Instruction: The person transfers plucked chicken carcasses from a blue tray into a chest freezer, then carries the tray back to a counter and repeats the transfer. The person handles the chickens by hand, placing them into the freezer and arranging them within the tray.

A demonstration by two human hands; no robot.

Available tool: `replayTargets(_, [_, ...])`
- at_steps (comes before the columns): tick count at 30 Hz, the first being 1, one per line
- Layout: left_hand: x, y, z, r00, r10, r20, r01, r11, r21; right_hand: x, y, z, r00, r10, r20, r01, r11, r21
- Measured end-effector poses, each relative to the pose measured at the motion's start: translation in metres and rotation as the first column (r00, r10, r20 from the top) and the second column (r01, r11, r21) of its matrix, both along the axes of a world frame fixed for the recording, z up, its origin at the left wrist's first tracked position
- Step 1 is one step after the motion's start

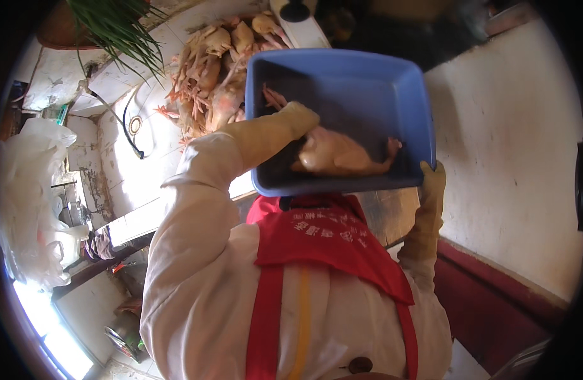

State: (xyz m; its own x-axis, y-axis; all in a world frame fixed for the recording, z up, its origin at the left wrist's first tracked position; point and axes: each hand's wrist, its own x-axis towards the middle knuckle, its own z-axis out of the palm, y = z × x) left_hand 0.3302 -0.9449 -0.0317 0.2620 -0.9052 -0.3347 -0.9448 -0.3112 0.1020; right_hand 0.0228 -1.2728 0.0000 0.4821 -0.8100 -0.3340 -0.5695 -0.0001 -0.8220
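A blue plastic tub (415, 109), tilted so its inside shows, is in front of my chest. Inside it lies a plucked whole chicken (341, 154), its neck end toward the right. My left hand (301, 118), in a tan glove, reaches over the tub's left side and is closed around the chicken's legs; the feet (274, 97) stick out past it. At the tub's lower right corner my right hand (432, 175), also gloved, grips the rim. Left of the tub, a pile of plucked chickens (201, 71) rests on a tiled surface, partly hidden by the tub and my left arm.
A black hose (123, 123) and a round drain (135, 125) are on the white tiles at left. Long green leaves (120, 35) overhang the upper left. Plastic bags (37, 190) hang at far left. A pale wall (505, 156) stands close on the right.
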Motion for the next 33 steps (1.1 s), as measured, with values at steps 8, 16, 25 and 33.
replayTargets(8, [-0.014, 0.011, 0.169, 0.998, 0.063, 0.000, -0.062, 0.991, -0.115, -0.020, -0.029, 0.004, 0.996, 0.075, 0.038, -0.070, 0.991, -0.114])
replayTargets(16, [-0.013, 0.128, 0.256, 0.600, 0.777, -0.192, -0.800, 0.579, -0.157, -0.079, -0.053, 0.037, 0.977, -0.205, -0.066, 0.201, 0.978, -0.056])
replayTargets(25, [-0.024, 0.182, -0.004, 0.515, 0.857, -0.018, -0.857, 0.515, -0.009, -0.108, -0.065, 0.031, 0.985, -0.134, -0.113, 0.119, 0.984, -0.131])
replayTargets(33, [-0.072, 0.150, -0.012, 0.384, 0.256, -0.887, -0.905, 0.296, -0.306, -0.108, -0.040, 0.040, 0.974, -0.058, -0.219, 0.023, 0.987, -0.156])
